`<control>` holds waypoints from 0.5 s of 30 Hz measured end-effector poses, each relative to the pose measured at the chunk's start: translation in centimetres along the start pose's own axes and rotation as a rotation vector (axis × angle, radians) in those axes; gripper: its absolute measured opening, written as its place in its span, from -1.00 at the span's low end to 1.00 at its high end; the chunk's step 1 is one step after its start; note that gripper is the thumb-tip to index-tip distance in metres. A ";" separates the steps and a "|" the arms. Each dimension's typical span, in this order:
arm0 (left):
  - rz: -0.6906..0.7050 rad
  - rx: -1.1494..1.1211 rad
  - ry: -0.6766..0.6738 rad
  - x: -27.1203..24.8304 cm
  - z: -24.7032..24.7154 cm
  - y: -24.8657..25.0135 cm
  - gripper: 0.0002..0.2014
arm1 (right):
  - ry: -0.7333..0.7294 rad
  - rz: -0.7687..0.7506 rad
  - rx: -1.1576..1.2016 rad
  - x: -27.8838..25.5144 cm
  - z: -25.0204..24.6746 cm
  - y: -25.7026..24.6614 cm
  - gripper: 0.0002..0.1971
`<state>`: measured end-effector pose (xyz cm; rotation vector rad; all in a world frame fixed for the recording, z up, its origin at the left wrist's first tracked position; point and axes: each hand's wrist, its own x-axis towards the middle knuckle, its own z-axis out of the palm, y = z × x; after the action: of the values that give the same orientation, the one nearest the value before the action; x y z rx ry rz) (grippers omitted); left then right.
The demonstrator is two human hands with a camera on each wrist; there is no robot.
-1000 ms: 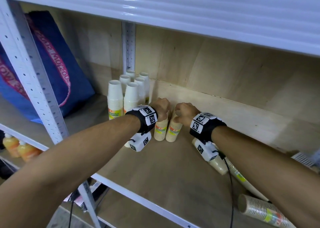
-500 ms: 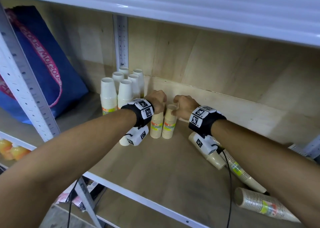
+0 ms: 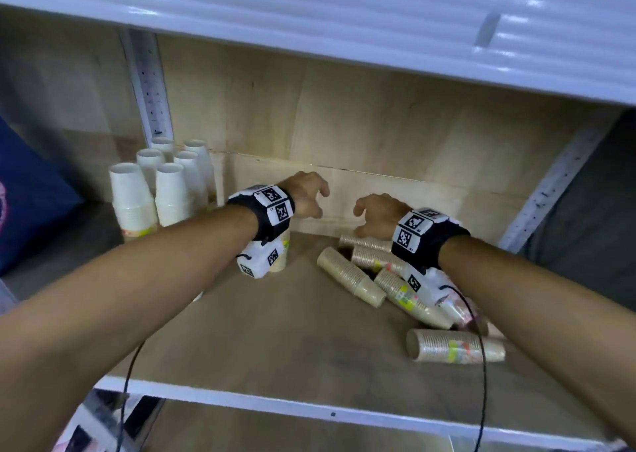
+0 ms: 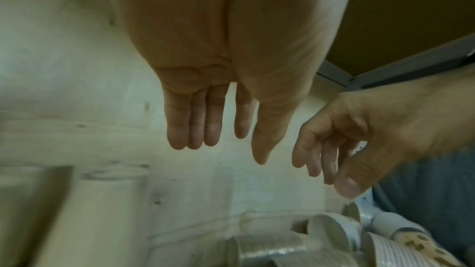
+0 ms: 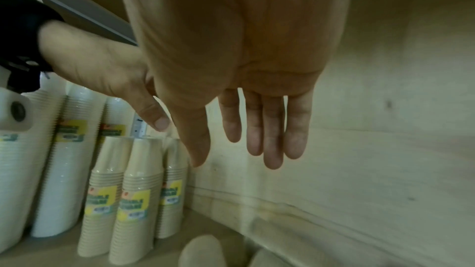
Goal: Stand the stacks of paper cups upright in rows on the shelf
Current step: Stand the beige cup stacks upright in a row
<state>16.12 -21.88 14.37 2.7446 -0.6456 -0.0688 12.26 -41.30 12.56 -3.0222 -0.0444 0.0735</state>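
Observation:
Several tall white cup stacks [image 3: 165, 193] stand upright in rows at the shelf's back left. Three shorter tan stacks [image 5: 133, 196] stand upright just right of them, mostly hidden behind my left wrist in the head view. Several brown cup stacks [image 3: 351, 279] lie on their sides at the right, one [image 3: 454, 346] nearer the front. My left hand [image 3: 318, 202] hovers empty, fingers relaxed, right of the tan stacks. My right hand [image 3: 361, 221] is also empty, fingers straight in the right wrist view [image 5: 231, 159], just above the rearmost lying stacks.
The wooden shelf board [image 3: 275, 331] has a white front edge [image 3: 309, 410]; a white shelf [image 3: 309, 14] hangs low overhead. A perforated upright [image 3: 151, 87] stands at the back left. A blue bag [image 3: 27, 204] sits far left.
Both hands have let go of the two upright tan stacks and moved right, opening. The head view has swung right, bringing the lying stacks into sight.

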 end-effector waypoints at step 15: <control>0.265 0.061 -0.318 2.0 10.9 7.6 -0.45 | -0.231 0.290 0.019 -12.9 3.9 13.3 -0.28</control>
<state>13.35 -32.40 6.54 2.7008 -1.1068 -0.4369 -0.43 -54.46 7.72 -2.9610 0.3708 0.4443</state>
